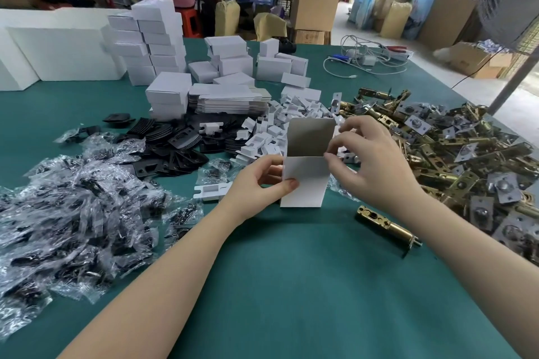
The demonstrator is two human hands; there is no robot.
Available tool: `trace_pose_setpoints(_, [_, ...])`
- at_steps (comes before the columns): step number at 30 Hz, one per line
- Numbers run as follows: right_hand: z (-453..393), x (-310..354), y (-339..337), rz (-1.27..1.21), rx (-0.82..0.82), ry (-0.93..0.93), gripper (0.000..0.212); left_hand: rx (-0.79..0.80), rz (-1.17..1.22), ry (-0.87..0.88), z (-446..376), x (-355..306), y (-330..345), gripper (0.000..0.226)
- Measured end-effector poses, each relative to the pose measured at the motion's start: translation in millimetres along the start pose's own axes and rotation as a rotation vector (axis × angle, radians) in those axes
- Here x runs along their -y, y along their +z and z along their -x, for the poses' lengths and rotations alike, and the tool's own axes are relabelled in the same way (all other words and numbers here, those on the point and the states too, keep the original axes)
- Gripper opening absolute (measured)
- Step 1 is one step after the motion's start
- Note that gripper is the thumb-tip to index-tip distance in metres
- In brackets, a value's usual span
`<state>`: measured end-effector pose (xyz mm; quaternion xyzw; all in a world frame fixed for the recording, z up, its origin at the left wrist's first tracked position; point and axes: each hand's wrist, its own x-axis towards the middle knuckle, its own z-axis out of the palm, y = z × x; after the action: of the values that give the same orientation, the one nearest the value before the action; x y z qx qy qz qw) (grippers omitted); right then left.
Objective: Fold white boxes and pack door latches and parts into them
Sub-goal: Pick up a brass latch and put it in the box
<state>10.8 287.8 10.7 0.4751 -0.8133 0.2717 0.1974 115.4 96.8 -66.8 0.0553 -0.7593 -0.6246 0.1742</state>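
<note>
Two bare forearms reached over the green table (291, 285) as the left hand (259, 183) gripped an upright white box (306, 181) and the right hand (370, 160) pinched its open lid flap, which risked creasing if forced.

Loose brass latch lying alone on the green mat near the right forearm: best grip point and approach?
Grip the brass tubular latch across its round barrel, mid-length, from above. It lies flat and alone on the green mat, long axis diagonal, both flanks free; the flat plate end and thin tip offer poorer purchase.

Box (304, 181) upright between bagged parts (73, 213), latches (466, 160)
</note>
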Motion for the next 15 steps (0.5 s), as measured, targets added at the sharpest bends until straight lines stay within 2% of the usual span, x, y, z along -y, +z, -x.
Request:
trace_pose_setpoints(5, [14,17,32,-0.468,-0.163,0.34,0.034,-0.006,-0.068,0.022,1,2,2,0.035])
trace_pose_setpoints(7, [19,29,48,-0.655,-0.229,0.46,0.033,-0.088,-0.098,0.103,4,-1,7,0.037])
trace_pose_setpoints(9, [26,35,61,-0.748,-0.308,0.467,0.026,-0.256,-0.078,0.237,4,-9,12,0.03])
trace_pose_setpoints(12, [34,33,71,-0.739,-0.233,0.42,0.023,-0.521,-0.093,0.323,-9,-33,-4,0.018])
trace_pose_setpoints(15, [39,24,75,-0.703,-0.088,0.478,0.037,-0.595,-0.117,0.105,-38,-57,-54,0.021])
